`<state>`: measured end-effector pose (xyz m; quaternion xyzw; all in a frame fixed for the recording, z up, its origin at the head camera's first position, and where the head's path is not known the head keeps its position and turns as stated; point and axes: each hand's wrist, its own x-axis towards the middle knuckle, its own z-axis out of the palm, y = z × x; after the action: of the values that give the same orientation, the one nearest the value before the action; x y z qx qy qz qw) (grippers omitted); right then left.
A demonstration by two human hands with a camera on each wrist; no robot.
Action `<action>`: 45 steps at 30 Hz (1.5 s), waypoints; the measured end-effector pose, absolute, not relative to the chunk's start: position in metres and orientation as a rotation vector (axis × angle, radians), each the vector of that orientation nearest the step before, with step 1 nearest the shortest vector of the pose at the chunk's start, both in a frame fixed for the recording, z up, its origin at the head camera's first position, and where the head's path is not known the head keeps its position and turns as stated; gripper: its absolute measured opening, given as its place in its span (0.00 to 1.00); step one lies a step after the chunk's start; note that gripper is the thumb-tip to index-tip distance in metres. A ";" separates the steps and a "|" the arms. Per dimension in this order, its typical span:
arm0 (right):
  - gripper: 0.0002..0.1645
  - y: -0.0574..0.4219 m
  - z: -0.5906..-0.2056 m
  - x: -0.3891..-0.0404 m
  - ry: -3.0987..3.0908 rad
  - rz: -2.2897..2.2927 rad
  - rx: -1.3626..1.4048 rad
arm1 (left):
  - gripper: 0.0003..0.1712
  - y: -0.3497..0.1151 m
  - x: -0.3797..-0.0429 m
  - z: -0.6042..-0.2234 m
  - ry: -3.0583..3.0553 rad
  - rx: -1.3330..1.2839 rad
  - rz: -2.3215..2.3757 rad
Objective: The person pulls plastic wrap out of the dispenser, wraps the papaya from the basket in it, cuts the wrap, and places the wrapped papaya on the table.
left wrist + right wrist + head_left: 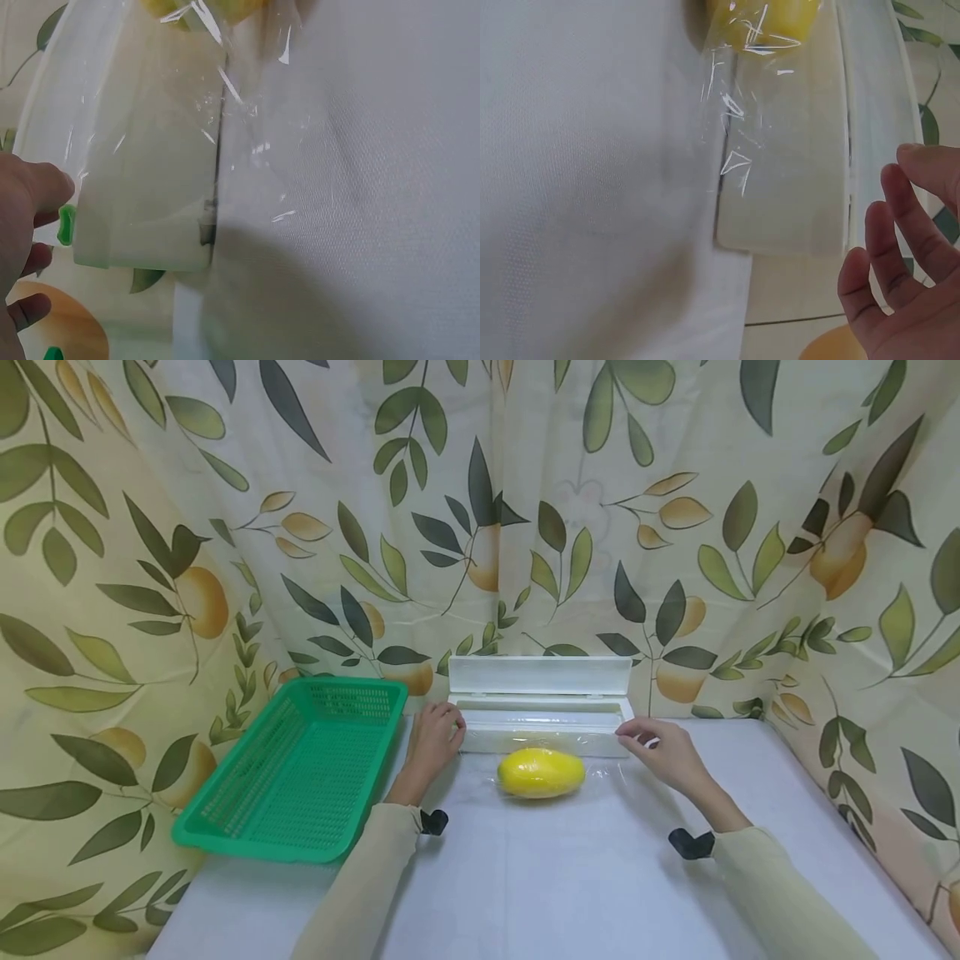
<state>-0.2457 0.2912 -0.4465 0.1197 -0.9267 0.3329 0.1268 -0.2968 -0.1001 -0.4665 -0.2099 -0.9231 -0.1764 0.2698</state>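
A cling film box, white with its lid raised, stands at the back of the table. Clear plastic film drapes over its front edge onto the table. Just in front lies a smooth yellow oval fruit, shiny with film over it. My left hand is at the box's left end, its fingers loosely bent beside a small green tab. At the right end is my right hand, thumb and index tips close together by the corner and the other fingers loosely spread.
A green perforated plastic basket sits to the left, close beside my left forearm. Leaf-and-fruit patterned curtains hang directly behind the box and along both sides. A white cloth covers the table.
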 end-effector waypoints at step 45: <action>0.09 0.307 -0.423 -0.192 -2.748 0.871 0.487 | 0.04 -0.107 -0.224 -0.437 -2.347 -0.682 -0.891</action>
<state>-0.1923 0.3072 -0.4225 0.1656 -0.9343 0.2963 0.1089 -0.2237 -0.1069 -0.4372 -0.2528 -0.8694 -0.3302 0.2666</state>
